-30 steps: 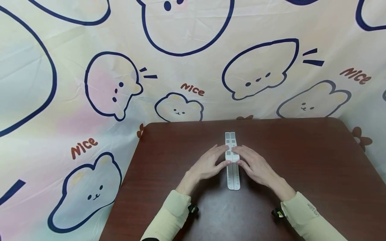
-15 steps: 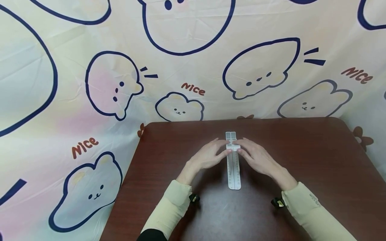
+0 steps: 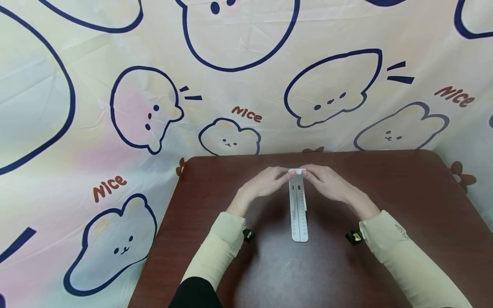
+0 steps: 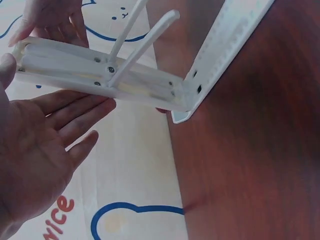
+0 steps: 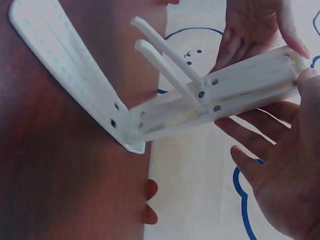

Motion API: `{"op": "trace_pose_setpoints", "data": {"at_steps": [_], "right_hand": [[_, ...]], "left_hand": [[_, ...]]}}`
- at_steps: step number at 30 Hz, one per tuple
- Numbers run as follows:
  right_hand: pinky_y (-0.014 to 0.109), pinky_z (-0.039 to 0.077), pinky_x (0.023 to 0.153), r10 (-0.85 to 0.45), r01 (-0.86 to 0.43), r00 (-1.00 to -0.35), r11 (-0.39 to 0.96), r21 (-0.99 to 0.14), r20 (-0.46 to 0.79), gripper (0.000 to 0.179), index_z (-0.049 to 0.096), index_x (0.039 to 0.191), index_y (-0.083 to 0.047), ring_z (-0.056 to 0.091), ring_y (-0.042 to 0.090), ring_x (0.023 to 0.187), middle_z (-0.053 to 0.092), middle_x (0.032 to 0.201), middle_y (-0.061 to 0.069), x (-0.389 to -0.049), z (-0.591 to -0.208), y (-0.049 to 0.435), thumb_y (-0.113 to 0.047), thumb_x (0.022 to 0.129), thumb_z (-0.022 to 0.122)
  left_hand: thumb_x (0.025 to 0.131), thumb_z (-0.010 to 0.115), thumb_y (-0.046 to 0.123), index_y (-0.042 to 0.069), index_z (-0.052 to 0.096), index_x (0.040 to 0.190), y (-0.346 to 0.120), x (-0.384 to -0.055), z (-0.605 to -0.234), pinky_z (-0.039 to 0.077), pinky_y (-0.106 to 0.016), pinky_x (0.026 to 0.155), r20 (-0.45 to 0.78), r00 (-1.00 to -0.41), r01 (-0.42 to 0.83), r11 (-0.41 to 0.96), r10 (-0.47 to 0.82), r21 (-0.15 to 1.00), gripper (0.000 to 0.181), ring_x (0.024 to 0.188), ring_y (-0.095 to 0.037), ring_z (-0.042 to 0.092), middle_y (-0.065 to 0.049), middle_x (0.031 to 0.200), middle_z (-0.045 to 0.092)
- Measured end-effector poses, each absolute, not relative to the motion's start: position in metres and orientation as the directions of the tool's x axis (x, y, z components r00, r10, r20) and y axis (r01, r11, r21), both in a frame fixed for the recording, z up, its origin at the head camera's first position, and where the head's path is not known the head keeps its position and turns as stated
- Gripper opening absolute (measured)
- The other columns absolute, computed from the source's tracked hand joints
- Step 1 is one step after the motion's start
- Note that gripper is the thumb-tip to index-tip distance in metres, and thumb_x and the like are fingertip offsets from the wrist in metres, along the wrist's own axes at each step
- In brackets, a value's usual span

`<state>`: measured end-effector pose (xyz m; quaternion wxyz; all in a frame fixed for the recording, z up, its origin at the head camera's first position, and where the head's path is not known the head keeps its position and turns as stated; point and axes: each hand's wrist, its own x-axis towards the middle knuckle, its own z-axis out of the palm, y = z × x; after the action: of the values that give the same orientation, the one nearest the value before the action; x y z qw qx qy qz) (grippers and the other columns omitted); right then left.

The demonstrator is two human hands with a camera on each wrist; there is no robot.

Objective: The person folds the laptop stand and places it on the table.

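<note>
A white folding laptop stand (image 3: 298, 216) stands on the table in front of me, its long base (image 5: 57, 62) flat on the wood. Its upper panel (image 4: 75, 62) is tilted up from the far end of the base. Two thin prop legs (image 4: 145, 47) stick out from the panel's inner face. My left hand (image 3: 265, 183) holds the panel's raised end on the left side, thumb at the end and fingers along the edge. On the right side my right hand (image 3: 330, 183) holds it the same way, mirrored.
The brown wooden table (image 3: 385, 222) stretches out on both sides of the stand. A pale cloth printed with cartoon shapes (image 3: 246, 90) hangs behind and to the left of it. Small dark cameras sit at both wrists.
Both hands have moved away from me and up, raising the upper panel from nearly flat along the base to a tilted position. The base has stayed in place.
</note>
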<state>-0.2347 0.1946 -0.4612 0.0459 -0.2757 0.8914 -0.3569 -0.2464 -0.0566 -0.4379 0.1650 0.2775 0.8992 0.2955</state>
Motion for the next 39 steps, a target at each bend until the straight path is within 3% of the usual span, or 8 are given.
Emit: {"op": "trace_pose_setpoints", "data": {"at_steps": [8, 23, 33, 39], "right_hand": [[0.069, 0.039, 0.128, -0.515, -0.376, -0.857, 0.612, -0.696, 0.01, 0.06, 0.054, 0.161, -0.005, 0.051, 0.047, 0.154, 0.058, 0.163, 0.023, -0.254, -0.446, 0.196, -0.044, 0.121, 0.033], [0.071, 0.029, 0.133, -0.522, -0.272, -0.845, 0.607, -0.747, -0.117, 0.071, 0.042, 0.168, -0.004, 0.039, 0.049, 0.162, 0.046, 0.172, 0.024, -0.262, -0.433, 0.2, -0.054, 0.12, 0.031], [0.071, 0.033, 0.131, -0.494, -0.304, -0.869, 0.579, -0.756, -0.029, 0.064, 0.05, 0.165, -0.007, 0.044, 0.047, 0.159, 0.053, 0.168, 0.022, -0.255, -0.447, 0.199, -0.051, 0.12, 0.035], [0.073, 0.033, 0.13, -0.436, -0.299, -0.899, 0.544, -0.784, 0.041, 0.062, 0.047, 0.166, -0.01, 0.042, 0.047, 0.16, 0.048, 0.171, 0.02, -0.25, -0.459, 0.201, -0.05, 0.119, 0.039]], "left_hand": [[0.114, 0.032, 0.066, 0.011, 0.052, 0.164, -0.054, -0.262, -0.419, 0.04, -0.055, 0.133, -0.247, -0.792, 0.272, 0.685, 0.558, 0.676, 0.077, 0.158, -0.032, 0.052, -0.012, 0.167, 0.056], [0.109, 0.031, 0.075, 0.017, 0.048, 0.168, -0.055, -0.271, -0.416, 0.036, -0.061, 0.133, -0.319, -0.789, 0.18, 0.694, 0.525, 0.697, 0.084, 0.163, -0.033, 0.045, -0.01, 0.173, 0.049], [0.107, 0.034, 0.079, 0.021, 0.053, 0.165, -0.056, -0.265, -0.423, 0.039, -0.059, 0.133, -0.278, -0.809, 0.184, 0.673, 0.517, 0.716, 0.084, 0.159, -0.029, 0.05, -0.006, 0.169, 0.055], [0.112, 0.025, 0.075, 0.019, 0.042, 0.171, -0.063, -0.253, -0.43, 0.032, -0.057, 0.137, -0.189, -0.851, 0.2, 0.635, 0.49, 0.746, 0.083, 0.166, -0.03, 0.039, -0.006, 0.176, 0.045]]}}
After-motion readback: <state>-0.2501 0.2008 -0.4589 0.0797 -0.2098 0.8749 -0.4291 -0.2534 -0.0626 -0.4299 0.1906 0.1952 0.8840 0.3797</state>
